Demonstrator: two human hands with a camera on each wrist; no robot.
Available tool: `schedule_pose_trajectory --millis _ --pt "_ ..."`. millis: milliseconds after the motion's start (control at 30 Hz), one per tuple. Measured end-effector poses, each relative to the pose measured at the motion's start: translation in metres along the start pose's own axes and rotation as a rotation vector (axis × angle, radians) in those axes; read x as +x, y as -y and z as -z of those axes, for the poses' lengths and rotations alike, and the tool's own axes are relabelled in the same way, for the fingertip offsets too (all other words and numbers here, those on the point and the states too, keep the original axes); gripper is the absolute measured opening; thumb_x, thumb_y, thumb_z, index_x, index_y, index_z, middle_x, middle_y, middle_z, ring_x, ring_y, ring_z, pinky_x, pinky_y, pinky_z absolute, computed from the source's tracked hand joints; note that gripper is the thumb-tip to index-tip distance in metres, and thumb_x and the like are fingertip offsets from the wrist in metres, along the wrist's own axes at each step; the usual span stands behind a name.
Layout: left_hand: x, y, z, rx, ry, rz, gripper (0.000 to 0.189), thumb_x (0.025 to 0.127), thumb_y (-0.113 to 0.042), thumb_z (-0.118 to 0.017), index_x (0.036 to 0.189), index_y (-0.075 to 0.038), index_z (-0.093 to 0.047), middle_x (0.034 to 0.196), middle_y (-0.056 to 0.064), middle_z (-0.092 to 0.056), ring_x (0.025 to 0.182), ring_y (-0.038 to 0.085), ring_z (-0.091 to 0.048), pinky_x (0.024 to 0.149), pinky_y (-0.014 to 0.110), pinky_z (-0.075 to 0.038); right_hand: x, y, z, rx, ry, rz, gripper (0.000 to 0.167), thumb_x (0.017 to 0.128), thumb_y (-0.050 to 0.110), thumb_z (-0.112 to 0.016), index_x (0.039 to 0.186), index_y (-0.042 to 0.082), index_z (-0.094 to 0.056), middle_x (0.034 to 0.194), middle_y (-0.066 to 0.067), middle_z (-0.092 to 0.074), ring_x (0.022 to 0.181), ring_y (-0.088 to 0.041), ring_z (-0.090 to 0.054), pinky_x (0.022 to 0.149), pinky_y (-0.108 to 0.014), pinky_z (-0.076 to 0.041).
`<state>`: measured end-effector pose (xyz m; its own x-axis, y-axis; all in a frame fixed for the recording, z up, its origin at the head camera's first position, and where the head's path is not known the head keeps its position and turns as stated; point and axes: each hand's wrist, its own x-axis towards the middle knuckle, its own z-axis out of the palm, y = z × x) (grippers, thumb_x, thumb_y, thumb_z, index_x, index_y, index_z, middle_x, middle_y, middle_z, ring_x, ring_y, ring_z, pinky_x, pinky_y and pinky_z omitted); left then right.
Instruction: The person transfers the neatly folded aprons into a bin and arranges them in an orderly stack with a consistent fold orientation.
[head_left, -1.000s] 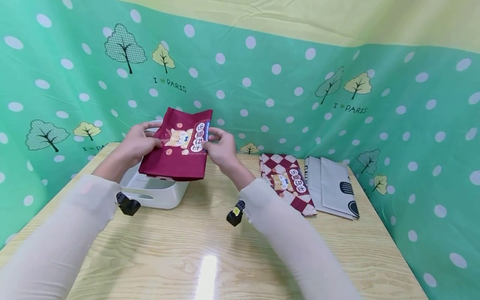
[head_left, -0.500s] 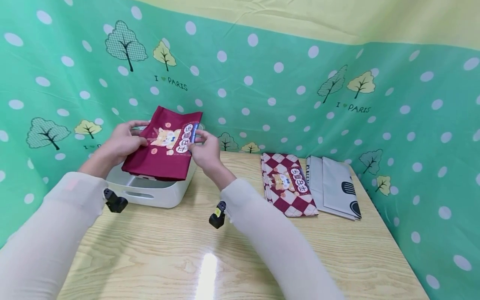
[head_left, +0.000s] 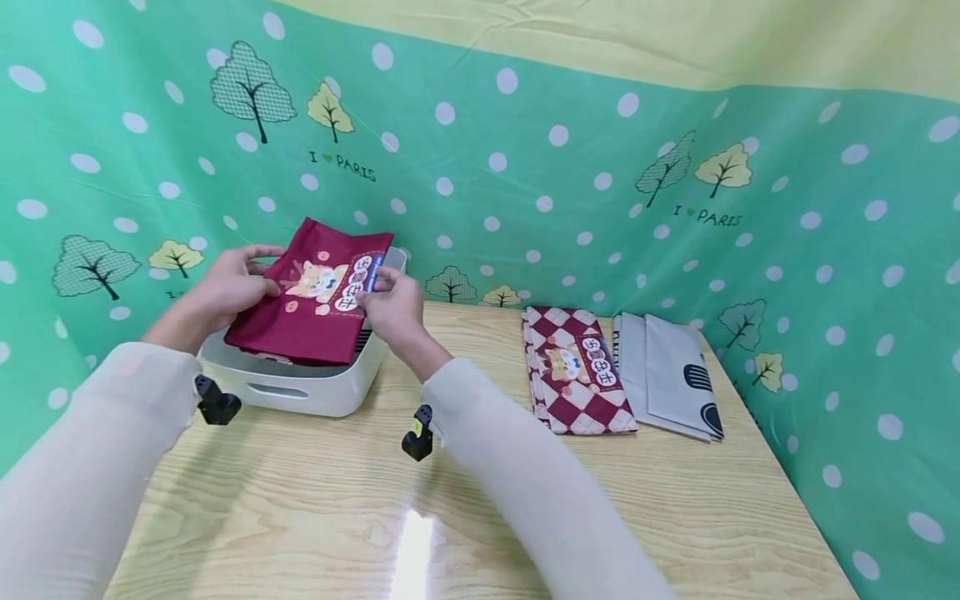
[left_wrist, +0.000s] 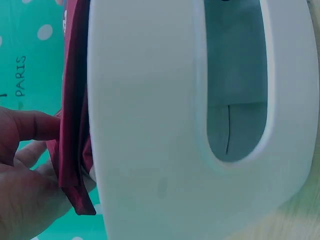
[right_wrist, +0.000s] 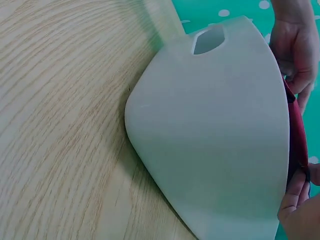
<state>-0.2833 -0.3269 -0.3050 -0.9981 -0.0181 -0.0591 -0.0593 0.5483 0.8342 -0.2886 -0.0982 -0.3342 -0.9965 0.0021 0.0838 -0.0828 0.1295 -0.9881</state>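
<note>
A folded maroon cloth (head_left: 307, 325) with a cartoon dog and a lettered label is held over the white plastic basket (head_left: 315, 397), tilted toward the head camera. My left hand (head_left: 225, 287) pinches its left edge between thumb and fingers. On the other side, my right hand (head_left: 396, 307) pinches the right edge by the label. Through the left wrist view, the left hand (left_wrist: 35, 195) and the cloth's folded edge (left_wrist: 72, 125) show just beyond the basket's rim. In the right wrist view, part of the maroon cloth (right_wrist: 298, 135) shows between both hands; the basket wall hides the rest.
At the right of the wooden table (head_left: 480, 517) lies a folded maroon-and-white checked cloth (head_left: 577, 371) with the same dog print. Beside it is a folded grey cloth (head_left: 671, 375) with black shapes. A green dotted curtain (head_left: 495, 192) hangs behind the table.
Both hands have moved left and slightly down with the maroon cloth, from over the basket's right part to over its middle. The two cloths on the right have stayed put.
</note>
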Motion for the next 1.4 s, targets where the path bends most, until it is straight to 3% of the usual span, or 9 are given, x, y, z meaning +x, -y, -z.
schedule_pose_trajectory --millis 67,200,267,333,533,800,1067,1400 --pt "0.000 0.001 0.001 0.054 -0.012 -0.008 0.069 0.101 -0.002 -0.054 0.162 -0.003 -0.022 0.148 0.037 -0.038 0.121 0.050 -0.051 0.081 0.037 -0.060 -0.001 0.000 0.002 -0.121 0.007 0.025 0.047 0.089 0.006 -0.079 0.134 0.003 -0.065 0.105 -0.006 -0.066 0.080 -0.010 -0.059 0.070 -0.021 -0.058" --pt "-0.001 0.003 0.003 0.241 -0.057 -0.030 0.074 0.099 -0.013 -0.060 0.159 0.005 -0.021 0.145 0.039 -0.040 0.124 0.055 -0.048 0.093 0.058 -0.053 -0.003 0.000 0.006 -0.416 0.023 0.081 0.049 0.091 0.023 -0.079 0.135 0.005 -0.065 0.124 -0.007 -0.069 0.104 -0.015 -0.064 0.089 -0.024 -0.055" --pt "-0.003 0.004 0.003 0.297 -0.074 -0.037 0.076 0.099 -0.017 -0.062 0.158 0.008 -0.022 0.146 0.040 -0.040 0.127 0.057 -0.044 0.097 0.064 -0.048 -0.004 -0.002 0.008 -0.482 0.039 0.090 0.050 0.091 0.025 -0.079 0.135 0.006 -0.065 0.129 -0.006 -0.067 0.116 -0.016 -0.061 0.097 -0.025 -0.053" --pt "-0.003 0.005 0.002 0.304 -0.083 -0.034 0.074 0.099 -0.019 -0.062 0.157 0.008 -0.025 0.146 0.039 -0.040 0.127 0.057 -0.044 0.097 0.066 -0.047 -0.005 -0.003 0.010 -0.469 0.064 0.094 0.048 0.093 0.023 -0.076 0.137 0.006 -0.063 0.128 -0.007 -0.066 0.113 -0.017 -0.062 0.096 -0.026 -0.053" --pt "-0.005 0.003 -0.006 0.279 -0.079 -0.023 0.068 0.101 -0.023 -0.061 0.155 0.005 -0.032 0.145 0.036 -0.042 0.125 0.054 -0.045 0.096 0.065 -0.048 -0.003 -0.009 0.018 -0.391 0.102 0.137 0.041 0.095 0.016 -0.073 0.134 0.006 -0.064 0.112 -0.004 -0.064 0.085 -0.012 -0.059 0.077 -0.021 -0.053" --pt "-0.006 0.000 -0.015 0.269 -0.068 -0.036 0.063 0.102 -0.026 -0.060 0.153 0.004 -0.036 0.144 0.035 -0.043 0.126 0.053 -0.045 0.098 0.066 -0.047 0.001 -0.011 0.034 -0.328 0.130 0.195 0.040 0.096 0.012 -0.071 0.134 0.005 -0.063 0.117 -0.009 -0.064 0.080 -0.012 -0.059 0.071 -0.023 -0.054" --pt "-0.008 -0.006 -0.026 0.241 -0.075 -0.059 0.061 0.103 -0.025 -0.060 0.152 0.003 -0.038 0.142 0.034 -0.046 0.127 0.052 -0.046 0.101 0.065 -0.046 0.003 -0.011 0.053 -0.277 0.124 0.232 0.037 0.097 0.011 -0.069 0.133 0.003 -0.063 0.119 -0.012 -0.065 0.101 -0.018 -0.063 0.081 -0.023 -0.056" --pt "-0.014 -0.020 -0.045 0.193 -0.031 -0.103 0.060 0.103 -0.025 -0.060 0.152 0.002 -0.038 0.141 0.032 -0.048 0.129 0.051 -0.048 0.101 0.061 -0.048 0.008 -0.021 0.090 -0.213 0.051 0.279 0.034 0.099 0.013 -0.067 0.131 0.003 -0.064 0.115 -0.012 -0.065 0.099 -0.018 -0.060 0.085 -0.029 -0.055"
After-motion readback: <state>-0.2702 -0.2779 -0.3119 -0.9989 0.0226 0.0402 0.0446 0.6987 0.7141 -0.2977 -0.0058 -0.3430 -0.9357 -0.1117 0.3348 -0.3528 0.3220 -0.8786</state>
